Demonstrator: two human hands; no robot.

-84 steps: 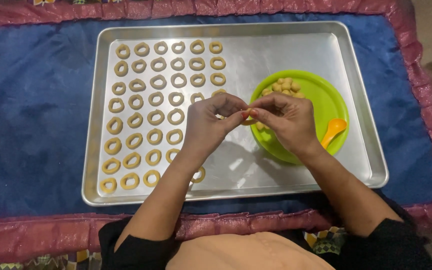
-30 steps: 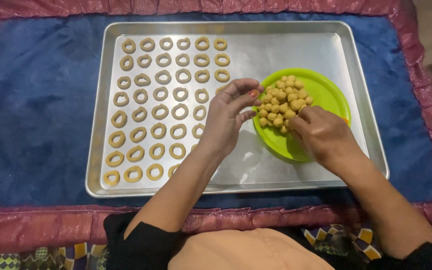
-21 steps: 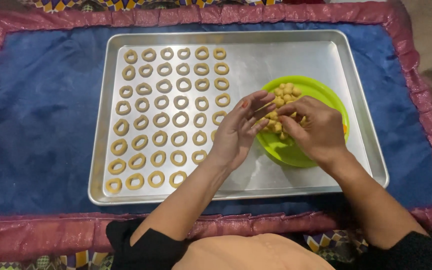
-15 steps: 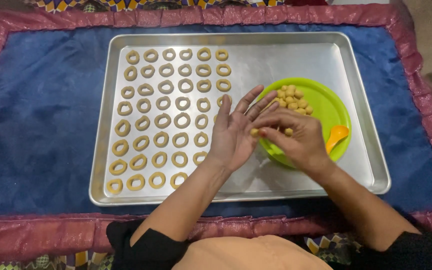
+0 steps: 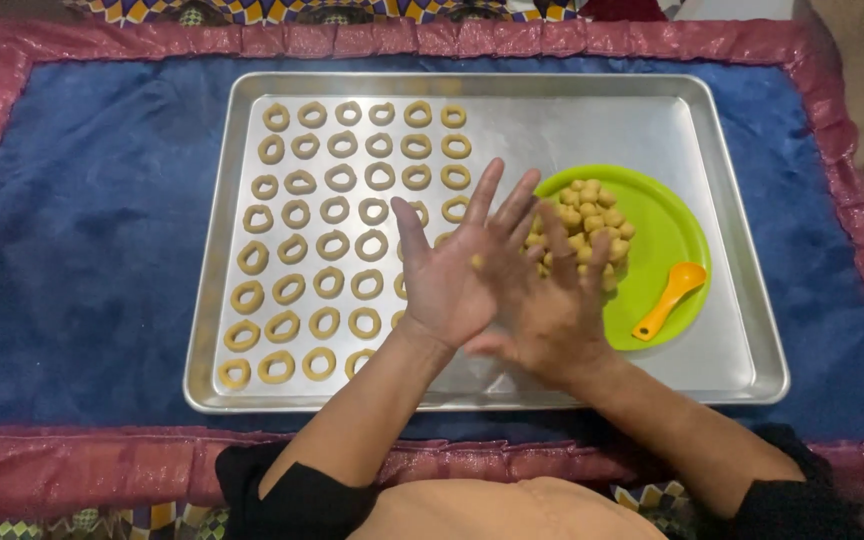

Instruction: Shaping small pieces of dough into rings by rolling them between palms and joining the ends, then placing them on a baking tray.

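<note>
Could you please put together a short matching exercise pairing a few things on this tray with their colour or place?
Things:
1. plate
2. spoon
3. dough rings
4. dough balls

Descriptions:
A. orange, lying on the plate's near right part
B. heaped on the plate
C. bright green, on the right half of the tray
D. set in rows on the tray's left half

Pairs: 1-C, 2-A, 3-D, 4-B
</note>
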